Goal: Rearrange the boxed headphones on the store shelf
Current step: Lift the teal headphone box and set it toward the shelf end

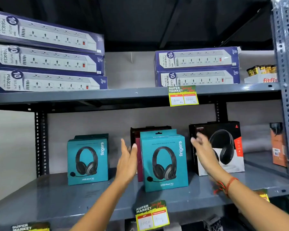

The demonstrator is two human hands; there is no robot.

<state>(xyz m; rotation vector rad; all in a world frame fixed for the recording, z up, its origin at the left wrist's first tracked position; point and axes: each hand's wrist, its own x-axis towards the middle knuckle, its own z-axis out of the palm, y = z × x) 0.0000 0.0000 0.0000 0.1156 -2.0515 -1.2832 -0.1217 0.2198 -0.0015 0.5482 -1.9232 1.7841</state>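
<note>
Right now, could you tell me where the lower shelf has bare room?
Bare shelf lies left of the left teal box and along the front edge. The middle is crowded: the center teal box and black box sit close together.

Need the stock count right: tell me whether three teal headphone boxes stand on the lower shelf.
No, only two teal headphone boxes stand on the lower shelf.

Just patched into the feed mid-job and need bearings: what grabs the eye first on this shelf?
Two open bare hands, the left hand and right hand, flank a teal cardboard headphone box standing front and centre on the lower grey metal shelf. A matching teal headphone box stands to its left, a black-and-white headphone box to its right. Above, purple power-strip boxes are stacked.
</note>
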